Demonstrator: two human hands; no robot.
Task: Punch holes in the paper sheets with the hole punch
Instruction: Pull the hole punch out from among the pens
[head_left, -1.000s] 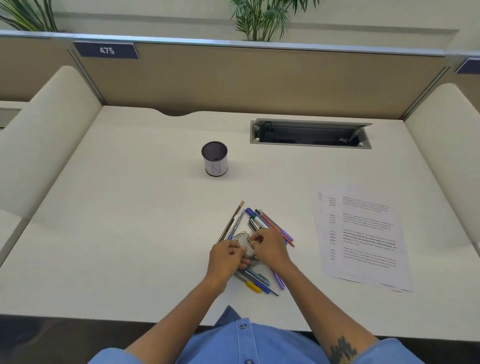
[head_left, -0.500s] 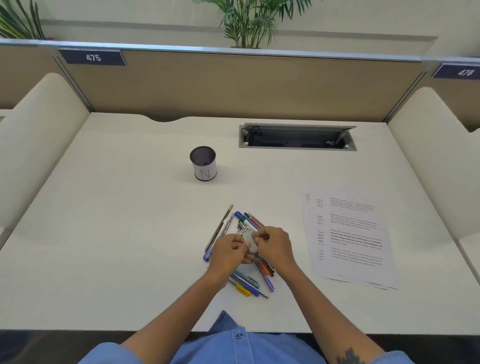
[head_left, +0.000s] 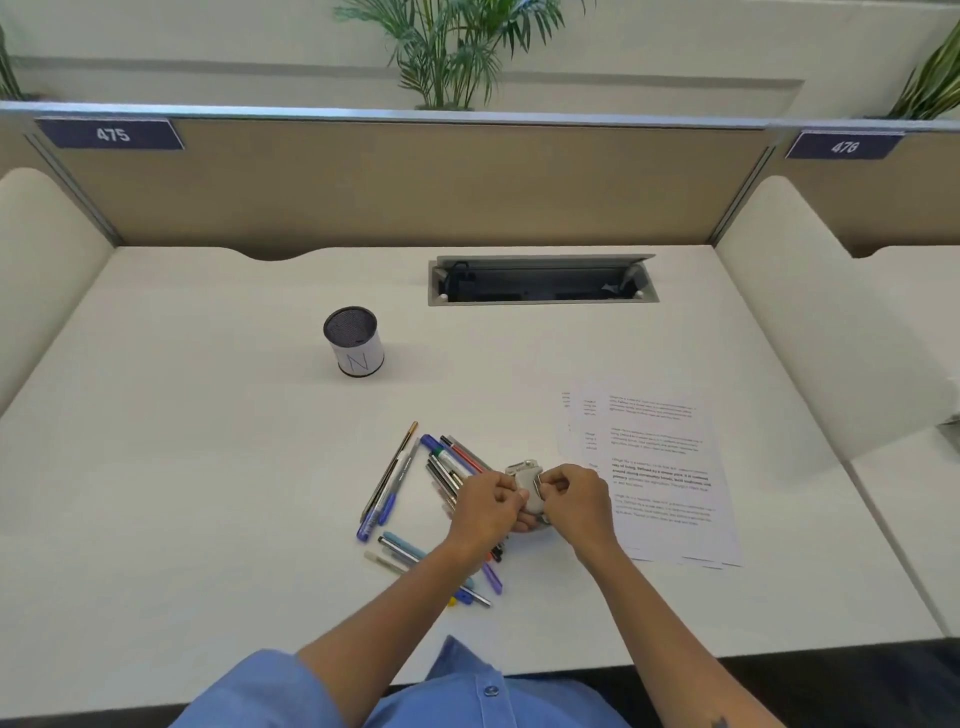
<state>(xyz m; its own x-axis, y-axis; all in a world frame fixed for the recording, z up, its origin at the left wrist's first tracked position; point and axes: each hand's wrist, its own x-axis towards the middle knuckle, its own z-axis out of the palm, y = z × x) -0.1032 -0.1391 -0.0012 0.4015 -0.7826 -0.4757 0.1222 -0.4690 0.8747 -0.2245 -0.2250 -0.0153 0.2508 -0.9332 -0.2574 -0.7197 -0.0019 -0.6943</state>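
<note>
At lower centre, my left hand (head_left: 488, 506) and right hand (head_left: 576, 499) pinched a small, rigid-looking hole punch (head_left: 525, 483) by its sides beside flimsy paper sheets (head_left: 670, 467).

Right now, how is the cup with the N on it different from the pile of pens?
The cup stands upright by itself, far back on the desk; the pens lie flat in a scattered pile near the person. The cup is short, round and black and white; the pens are long, thin and many colours. The cup looks empty; no pen is in it. Both rest on the same white desk.
</note>
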